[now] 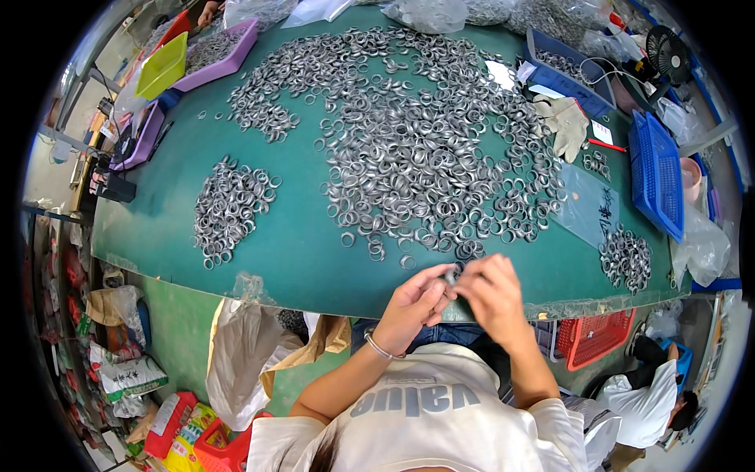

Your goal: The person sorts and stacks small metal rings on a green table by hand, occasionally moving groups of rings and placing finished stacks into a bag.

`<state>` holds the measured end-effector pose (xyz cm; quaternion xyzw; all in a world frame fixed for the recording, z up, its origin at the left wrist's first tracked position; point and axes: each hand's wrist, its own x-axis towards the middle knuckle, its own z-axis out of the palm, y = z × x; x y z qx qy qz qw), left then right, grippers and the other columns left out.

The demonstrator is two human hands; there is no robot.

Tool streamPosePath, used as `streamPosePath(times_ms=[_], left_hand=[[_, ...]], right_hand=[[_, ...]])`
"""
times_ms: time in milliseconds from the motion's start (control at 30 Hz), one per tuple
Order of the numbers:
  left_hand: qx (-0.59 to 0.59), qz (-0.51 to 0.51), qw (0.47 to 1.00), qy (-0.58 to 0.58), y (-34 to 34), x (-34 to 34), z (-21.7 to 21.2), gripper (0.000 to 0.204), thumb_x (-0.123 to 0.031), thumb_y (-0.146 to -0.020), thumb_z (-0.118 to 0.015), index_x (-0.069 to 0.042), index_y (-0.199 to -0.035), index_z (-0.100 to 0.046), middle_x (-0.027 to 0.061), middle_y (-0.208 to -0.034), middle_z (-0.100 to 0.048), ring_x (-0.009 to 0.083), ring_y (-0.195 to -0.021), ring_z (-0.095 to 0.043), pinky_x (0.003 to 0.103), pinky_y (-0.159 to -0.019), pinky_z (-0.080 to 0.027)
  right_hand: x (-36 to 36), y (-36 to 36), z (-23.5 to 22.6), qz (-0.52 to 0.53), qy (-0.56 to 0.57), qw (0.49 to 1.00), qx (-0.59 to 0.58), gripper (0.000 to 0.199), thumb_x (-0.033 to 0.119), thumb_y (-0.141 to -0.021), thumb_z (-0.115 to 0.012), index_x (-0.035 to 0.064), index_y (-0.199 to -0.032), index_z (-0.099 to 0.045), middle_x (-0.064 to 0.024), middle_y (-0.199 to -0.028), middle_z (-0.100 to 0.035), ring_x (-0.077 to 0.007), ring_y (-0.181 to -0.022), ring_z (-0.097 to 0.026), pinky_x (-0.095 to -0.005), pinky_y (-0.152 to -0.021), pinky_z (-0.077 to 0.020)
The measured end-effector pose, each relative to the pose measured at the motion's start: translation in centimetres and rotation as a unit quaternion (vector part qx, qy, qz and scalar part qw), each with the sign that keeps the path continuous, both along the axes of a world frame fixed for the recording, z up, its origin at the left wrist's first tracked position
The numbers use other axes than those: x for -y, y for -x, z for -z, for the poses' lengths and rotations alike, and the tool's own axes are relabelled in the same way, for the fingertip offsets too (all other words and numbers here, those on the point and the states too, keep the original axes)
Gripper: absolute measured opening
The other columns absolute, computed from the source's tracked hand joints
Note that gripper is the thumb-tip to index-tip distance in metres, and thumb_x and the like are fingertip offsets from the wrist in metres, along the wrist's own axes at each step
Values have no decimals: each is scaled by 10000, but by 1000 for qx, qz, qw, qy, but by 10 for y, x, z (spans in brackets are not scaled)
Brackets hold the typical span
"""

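Close to the table's near edge, my left hand [412, 305] pinches a small grey metal ring [451, 275] between thumb and fingers. My right hand [492, 296] meets it from the other side, its fingers closed at the ring; slight blur and the fingers hide part of what they grip. Just beyond my hands spreads a large heap of similar grey metal rings [417, 157] on the green tabletop [307, 228]. A smaller pile of rings [230, 208] lies to the left, and another ring pile [626, 259] sits near the right edge.
On the right stand a blue basket [657, 175], a blue tray [574, 90], a glove [568, 126] and a clear plastic bag [588, 203]. Purple [216, 59] and yellow-green [162, 67] bins are far left. Below sit a red crate [595, 340] and paper sack [244, 354]. Another person [641, 393] crouches lower right.
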<state>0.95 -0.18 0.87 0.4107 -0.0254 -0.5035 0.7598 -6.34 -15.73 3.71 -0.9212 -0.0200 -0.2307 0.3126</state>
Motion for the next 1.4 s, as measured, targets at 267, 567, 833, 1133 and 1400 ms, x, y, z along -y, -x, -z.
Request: streamPosePath(times_ms=[267, 567, 833, 1133, 1400], left_hand=[[-51, 40, 998, 22, -4, -11, 7, 190, -74, -946, -479, -1, -1098, -569, 21, -805, -521, 61, -604, -413, 186, -501, -349], [22, 11, 1000, -17, 1, -12, 9, 225, -141, -976, -456, 7, -1096, -574, 38, -817, -540, 66, -567, -428, 183, -452, -334], [-94, -67, 993, -8, -3, -3, -4, 304, -206, -995, -449, 18, -1191, -510, 31, -815, -536, 55, -576, -427, 170, -439, -314], [-23, -31, 998, -41, -2, -10, 8, 177, -102, -946, -502, 0, -1015, -630, 102, -945, -657, 102, -697, -589, 189, -479, -424], [-21, -2, 1000, -10, -4, -17, 7, 258, -126, -934, -524, 27, -1132, -589, 180, -1130, -626, 227, -1005, -633, 270, -717, -541]], right_hand=[[26, -24, 9, 182, -64, 981, -3, 95, 48, -744, -694, 13, -831, -674, -100, -836, -611, -277, -836, -543, -383, -747, -415], [24, -37, 29, 208, -23, 977, -40, 91, 42, -731, -706, 21, -780, -632, -91, -839, -590, -268, -820, -529, -368, -745, -388], [-14, -13, 0, -10, -77, 997, 6, 106, -6, -724, -688, 13, -798, -616, -99, -838, -619, -272, -801, -568, -355, -755, -434], [11, -68, 12, 71, 80, 994, -30, 200, 23, -721, -644, 24, -918, -677, -114, -1036, -578, -281, -1005, -508, -399, -852, -404], [15, -76, 17, 24, 128, 987, -95, 186, 59, -718, -659, 18, -899, -650, -120, -1173, -523, -302, -1141, -443, -485, -968, -306]])
